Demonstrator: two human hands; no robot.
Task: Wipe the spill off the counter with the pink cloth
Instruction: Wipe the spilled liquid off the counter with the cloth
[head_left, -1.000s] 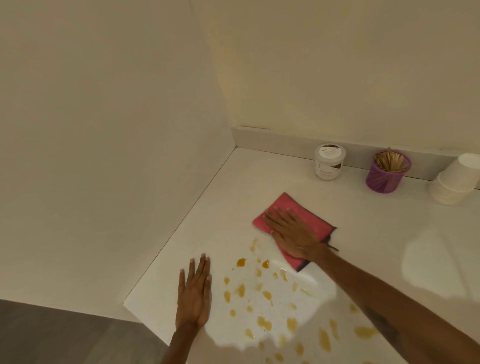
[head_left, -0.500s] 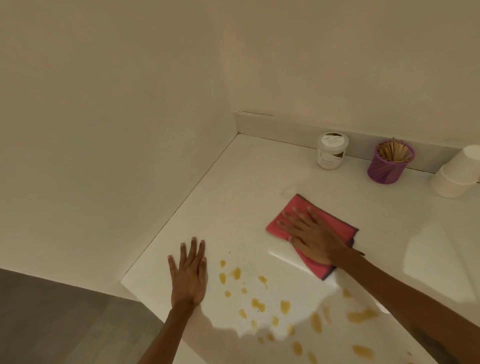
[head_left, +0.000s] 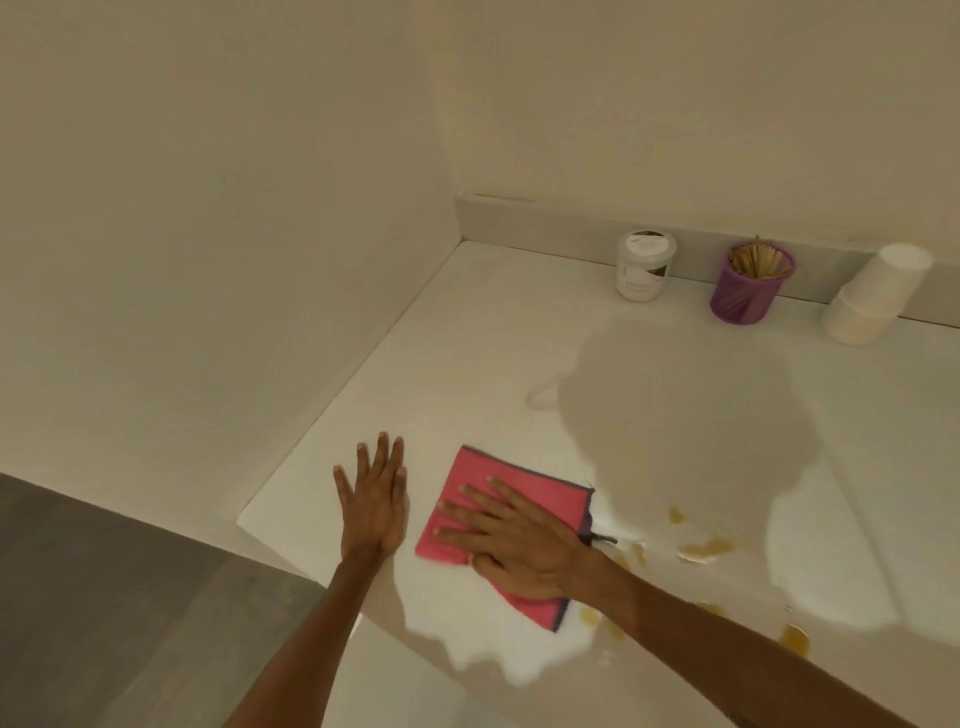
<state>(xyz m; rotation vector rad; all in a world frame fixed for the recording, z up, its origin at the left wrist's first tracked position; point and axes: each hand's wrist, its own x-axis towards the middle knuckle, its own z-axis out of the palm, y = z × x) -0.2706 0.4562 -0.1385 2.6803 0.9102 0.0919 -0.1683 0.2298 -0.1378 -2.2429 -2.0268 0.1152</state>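
Note:
A folded pink cloth (head_left: 483, 480) with a dark edge lies flat on the white counter (head_left: 467, 353) near its front left corner. My right hand (head_left: 514, 540) presses down on the cloth with straight, spread fingers. Just left of the cloth, my left hand (head_left: 375, 501) rests flat on the bare counter, fingers straight. Amber drops of the spill (head_left: 706, 550) lie to the right of the cloth, with more drops (head_left: 795, 638) near my right forearm. The counter under and left of the cloth shows no drops.
Against the back ledge stand a white lidded tub (head_left: 645, 265), a purple cup of wooden sticks (head_left: 750, 288) and a stack of white paper cups (head_left: 878, 301). A wall borders the counter on the left. Dark floor (head_left: 104, 597) lies beyond the front left edge.
My right hand has slid the cloth toward the front left, over the drops beside my left hand; those drops no longer show. The left hand has stayed flat on the counter.

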